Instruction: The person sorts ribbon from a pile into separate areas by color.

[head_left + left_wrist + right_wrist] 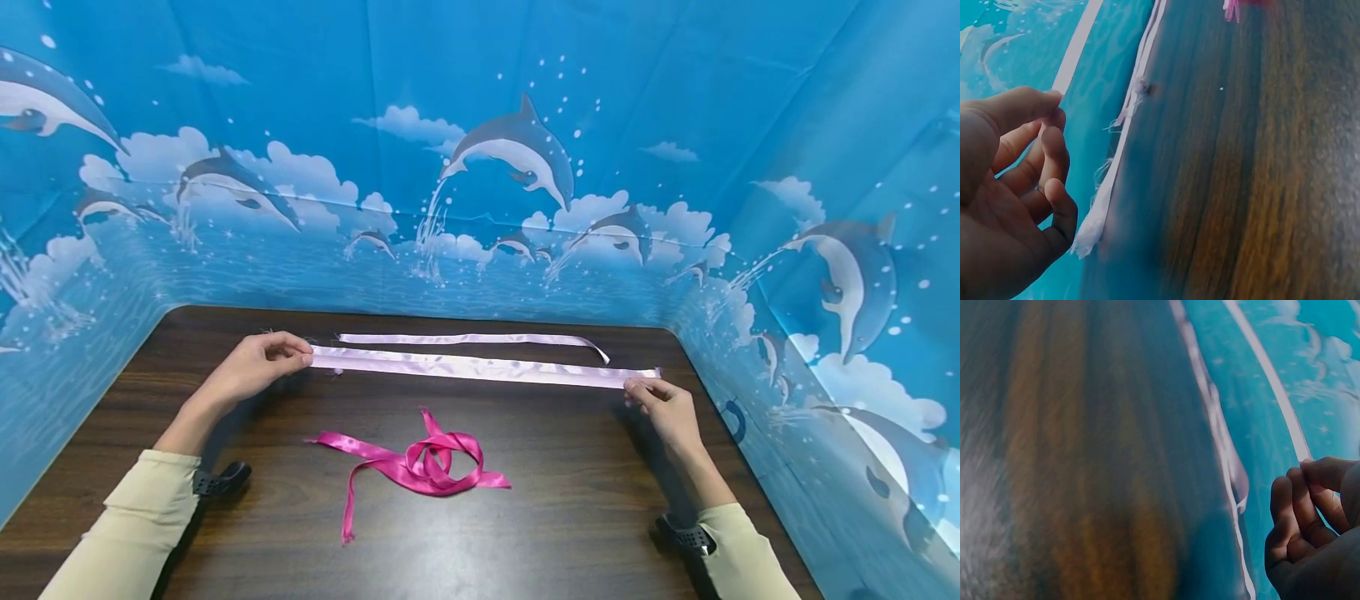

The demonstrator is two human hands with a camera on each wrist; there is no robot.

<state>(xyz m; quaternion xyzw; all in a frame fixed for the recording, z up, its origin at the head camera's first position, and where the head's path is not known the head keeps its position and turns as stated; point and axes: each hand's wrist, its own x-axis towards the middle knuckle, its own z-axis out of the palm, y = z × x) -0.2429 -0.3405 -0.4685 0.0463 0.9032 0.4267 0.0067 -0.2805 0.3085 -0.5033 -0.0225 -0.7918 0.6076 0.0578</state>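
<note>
A pale lilac ribbon stretches between both hands over the table's far part. My left hand pinches one end between thumb and index finger, the other fingers curled. Near the opposite end, my right hand pinches it with thumb and fingertips. Behind it on the table lies a narrower pale ribbon, its right end bent toward me. Both wrist views show pale ribbon lengths with the held one apart from them; frayed ends show in the left wrist view.
A tangled bright pink ribbon lies looped on the dark wood table, nearer to me than the pale ribbons. A blue dolphin-print cloth hangs behind the table and along its sides. Black straps circle both wrists.
</note>
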